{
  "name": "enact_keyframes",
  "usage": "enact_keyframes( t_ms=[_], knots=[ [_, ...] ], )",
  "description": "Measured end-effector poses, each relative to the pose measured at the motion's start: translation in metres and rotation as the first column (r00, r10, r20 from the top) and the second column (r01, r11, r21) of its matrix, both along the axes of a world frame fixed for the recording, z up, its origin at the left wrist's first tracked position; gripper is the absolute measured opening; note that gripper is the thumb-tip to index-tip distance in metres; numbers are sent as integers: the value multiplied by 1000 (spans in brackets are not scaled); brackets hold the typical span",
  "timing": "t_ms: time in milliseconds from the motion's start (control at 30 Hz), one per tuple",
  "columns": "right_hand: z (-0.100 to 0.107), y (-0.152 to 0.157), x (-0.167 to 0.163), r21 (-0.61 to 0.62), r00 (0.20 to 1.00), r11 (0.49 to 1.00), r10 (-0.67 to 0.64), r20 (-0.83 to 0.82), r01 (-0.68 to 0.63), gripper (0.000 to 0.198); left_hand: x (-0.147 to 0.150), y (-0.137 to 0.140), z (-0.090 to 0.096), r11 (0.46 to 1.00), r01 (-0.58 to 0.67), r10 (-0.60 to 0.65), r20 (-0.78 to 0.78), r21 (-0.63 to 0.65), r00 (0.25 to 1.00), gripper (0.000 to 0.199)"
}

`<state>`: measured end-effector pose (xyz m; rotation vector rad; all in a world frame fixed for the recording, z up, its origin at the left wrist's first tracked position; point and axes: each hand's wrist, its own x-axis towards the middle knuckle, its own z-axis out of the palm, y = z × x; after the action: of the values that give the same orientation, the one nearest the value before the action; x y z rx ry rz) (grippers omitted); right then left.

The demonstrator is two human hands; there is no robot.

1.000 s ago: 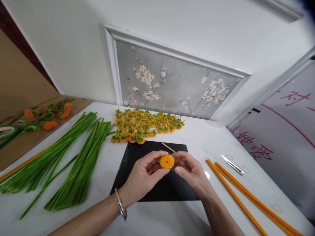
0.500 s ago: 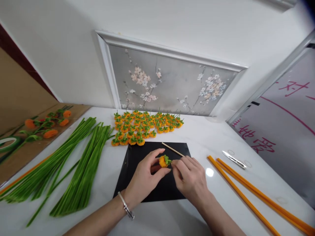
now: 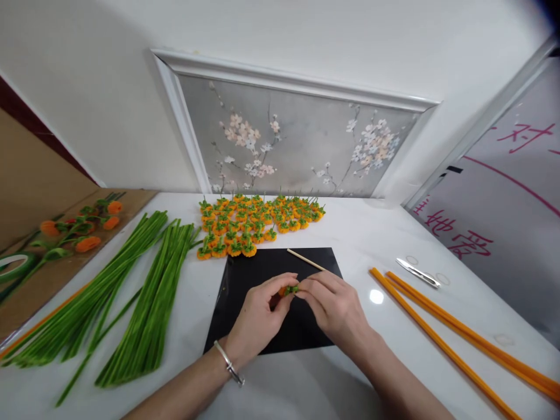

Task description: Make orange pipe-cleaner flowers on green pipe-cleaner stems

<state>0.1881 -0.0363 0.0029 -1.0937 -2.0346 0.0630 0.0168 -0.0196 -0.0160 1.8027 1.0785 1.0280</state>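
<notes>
Centrally, in the head view, both hands meet over a black mat [image 3: 234, 291] that lies on the white surface [image 3: 350, 233]. Left hand [image 3: 260, 315]: thumb and fingers curled narrowly round a small orange flower [image 3: 283, 290], most of its head hidden by them; silver bracelet [image 3: 230, 364] on that wrist. Right hand [image 3: 339, 303]: fingertips drawn together in a pinch at the flower's green end, exact contact partly covered. Flower sits between the two hands, above the mat, green side toward the right hand. Beyond the hands, a pale stick [image 3: 305, 259] slants across the mat's far part. Behind the mat, many finished-looking orange flowers [image 3: 245, 223] stand grouped in rows, green sides up. To the left, two bundles of fuzzy green stems [image 3: 146, 309] fan out; farther left, a brown sheet [image 3: 125, 216] carries orange-headed sprigs [image 3: 87, 244] and a roll of green tape [image 3: 26, 265]. To the right, fuzzy orange stems [image 3: 441, 329] lie lengthwise, near one another at the far ends, with a slim silver tool [image 3: 419, 273] just beyond them.
</notes>
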Motion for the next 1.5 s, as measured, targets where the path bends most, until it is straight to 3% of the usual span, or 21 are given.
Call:
enact_keyframes(
  t_ms=[133,300,467,667,833,933,1100,1267,1400,1500],
  knots=[
    [2,1,3,-127,980,992,-4,-199,-22,16,3,1,2,993,24,-16,77,-115,997,26],
    [8,0,6,-265,954,964,-75,-290,-5,11,3,4,7,959,71,-9,217,-276,976,23],
    [7,-2,4,-199,968,976,39,-249,-90,12,1,3,3,975,54,-20,155,-215,988,20],
    [4,-3,2,-151,956,986,29,-292,-75,20,3,-4,4,982,134,-120,106,-131,987,14],
    [4,-1,4,-186,943,980,2,-332,-67,18,5,-5,10,966,152,-110,204,-208,973,12],
    [3,2,4,-175,943,983,-3,-332,-59,18,5,-4,10,938,177,-91,281,-297,955,23],
    [6,6,5,-137,951,990,-55,-305,13,18,3,-2,5,900,245,-82,412,-360,908,60],
    [15,8,10,-172,959,983,-115,-259,71,21,-7,-4,1,880,184,-7,376,-437,927,66],
    [20,18,3,-310,943,948,-161,-292,66,23,-8,-6,-4,868,50,148,354,-494,923,48],
    [21,35,-12,-351,938,936,-128,-322,7,24,-5,-6,-8,846,30,215,391,-533,895,37]
  ],
)
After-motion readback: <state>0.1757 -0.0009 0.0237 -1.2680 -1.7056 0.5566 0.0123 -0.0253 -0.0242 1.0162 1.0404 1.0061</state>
